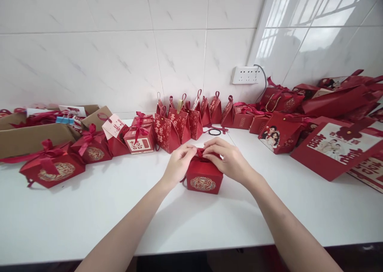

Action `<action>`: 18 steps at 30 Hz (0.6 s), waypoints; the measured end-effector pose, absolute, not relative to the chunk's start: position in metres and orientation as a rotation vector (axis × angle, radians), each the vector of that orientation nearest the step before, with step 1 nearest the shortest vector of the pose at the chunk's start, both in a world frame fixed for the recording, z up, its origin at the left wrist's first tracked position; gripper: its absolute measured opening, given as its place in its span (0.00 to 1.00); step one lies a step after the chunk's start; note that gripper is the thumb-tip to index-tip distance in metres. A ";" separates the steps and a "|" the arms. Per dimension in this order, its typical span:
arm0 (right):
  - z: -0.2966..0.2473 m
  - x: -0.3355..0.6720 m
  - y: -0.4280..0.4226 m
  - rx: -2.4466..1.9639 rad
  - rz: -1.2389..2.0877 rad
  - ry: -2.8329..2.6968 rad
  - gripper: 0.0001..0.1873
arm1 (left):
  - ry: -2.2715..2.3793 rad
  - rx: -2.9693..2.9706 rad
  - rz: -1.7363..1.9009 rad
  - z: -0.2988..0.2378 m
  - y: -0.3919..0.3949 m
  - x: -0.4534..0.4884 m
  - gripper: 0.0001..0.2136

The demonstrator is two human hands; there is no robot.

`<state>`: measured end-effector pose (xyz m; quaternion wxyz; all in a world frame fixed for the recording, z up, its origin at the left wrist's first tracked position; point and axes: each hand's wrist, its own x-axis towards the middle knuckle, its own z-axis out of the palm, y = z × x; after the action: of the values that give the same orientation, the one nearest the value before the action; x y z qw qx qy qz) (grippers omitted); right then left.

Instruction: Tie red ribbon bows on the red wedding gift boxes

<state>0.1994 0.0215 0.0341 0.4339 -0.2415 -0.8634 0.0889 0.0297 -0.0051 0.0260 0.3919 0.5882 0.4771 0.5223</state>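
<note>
A small red gift box with a gold emblem on its front stands on the white table in the middle of the head view. Both hands rest on its top. My left hand pinches the red ribbon from the left, fingers closed. My right hand pinches the same ribbon from the right, fingers curled over the box top. The ribbon's knot is mostly hidden under my fingers.
Several red gift boxes with bows line the left, behind them a brown cardboard box. Pointed red pouches stand at the back centre, a black hair tie beside them. Larger red bags pile at right. A wall socket is behind.
</note>
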 end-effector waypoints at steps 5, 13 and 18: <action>0.040 0.206 0.018 -0.653 0.175 -2.249 0.09 | 1.426 1.832 1.310 0.032 -0.011 0.029 0.13; 0.046 0.220 0.020 -0.754 0.188 -2.330 0.12 | 1.558 2.062 1.202 0.044 -0.019 0.020 0.07; 0.051 0.223 0.017 -0.791 0.231 -2.390 0.14 | 1.545 2.138 1.046 0.048 -0.023 0.015 0.07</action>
<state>0.2233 0.0170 0.0514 0.3021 -0.2983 -0.9012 0.0871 0.0148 -0.0226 0.0480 0.1517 0.7447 0.5382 0.3643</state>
